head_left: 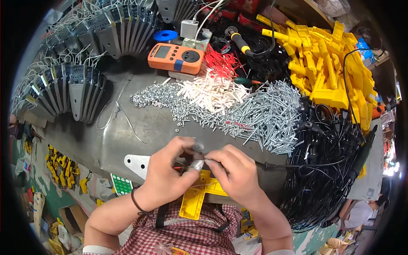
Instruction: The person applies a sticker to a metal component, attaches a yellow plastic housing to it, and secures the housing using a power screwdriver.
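Note:
My left hand [170,168] and my right hand [233,172] meet at the front edge of the bench, both closed. Their thumbs and forefingers pinch at one spot; what lies between the fingertips is too small to make out. The left thumb and forefinger have whitish-grey tips. Below them is a yellow plastic housing [192,205], partly covered by the hands. A silver metal plate with holes [137,163] reaches under my left hand. From the right, a black power cord [272,165] runs behind my right hand. A short bit of red shows by the left fingers.
Piles of nuts [157,95], white sleeves [212,91], red wires [221,63] and screws [272,114] cover the middle. An orange meter [176,58] stands behind them. Metal plate assemblies [76,93] fill the left; yellow housings [327,63] and black cords [314,182] the right.

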`<state>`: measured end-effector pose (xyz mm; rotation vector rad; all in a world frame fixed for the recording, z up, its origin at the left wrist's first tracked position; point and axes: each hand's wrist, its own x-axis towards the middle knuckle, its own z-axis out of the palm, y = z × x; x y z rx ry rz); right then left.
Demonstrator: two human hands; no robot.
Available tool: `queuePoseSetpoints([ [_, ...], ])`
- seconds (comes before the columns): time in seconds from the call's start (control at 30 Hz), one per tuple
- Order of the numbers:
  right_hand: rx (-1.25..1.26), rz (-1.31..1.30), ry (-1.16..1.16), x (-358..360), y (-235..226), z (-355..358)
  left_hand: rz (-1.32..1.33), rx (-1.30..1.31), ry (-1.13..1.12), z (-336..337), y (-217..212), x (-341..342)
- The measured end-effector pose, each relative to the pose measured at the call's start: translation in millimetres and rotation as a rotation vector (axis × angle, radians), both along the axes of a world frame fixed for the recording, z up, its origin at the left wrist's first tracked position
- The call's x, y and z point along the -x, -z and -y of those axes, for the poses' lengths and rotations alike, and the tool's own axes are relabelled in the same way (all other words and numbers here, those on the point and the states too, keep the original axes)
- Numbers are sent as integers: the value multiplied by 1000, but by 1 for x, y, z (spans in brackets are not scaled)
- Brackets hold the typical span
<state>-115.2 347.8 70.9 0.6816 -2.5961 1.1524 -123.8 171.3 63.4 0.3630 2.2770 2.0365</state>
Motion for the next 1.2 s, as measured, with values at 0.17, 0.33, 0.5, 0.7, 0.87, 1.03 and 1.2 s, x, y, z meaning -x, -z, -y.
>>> queuePoseSetpoints([
  [0.17, 575, 913, -112, 4, 12, -9, -589, 376, 131, 7, -4, 5],
  [0.33, -81, -51, -89, 2, 0, -8, 374, -197, 250, 6, -2, 19],
  [0.5, 411, 719, -99, 9, 8, -9, -453, 288, 161, 6, -4, 10],
  [0.7, -48, 108, -18, 4, 0, -9, 61, -89, 31, -1, 5, 9],
  [0.87, 757, 1089, -170, 8, 9, -11, -454, 318, 75, 6, 8, 10],
  [1.03, -116, 38, -109, 5, -3, -8, 433, -184, 234, 10, -3, 14],
  [1.2, 10, 173, 30, 18, 12, -10, -166, 388, 224, 33, -3, -9],
])
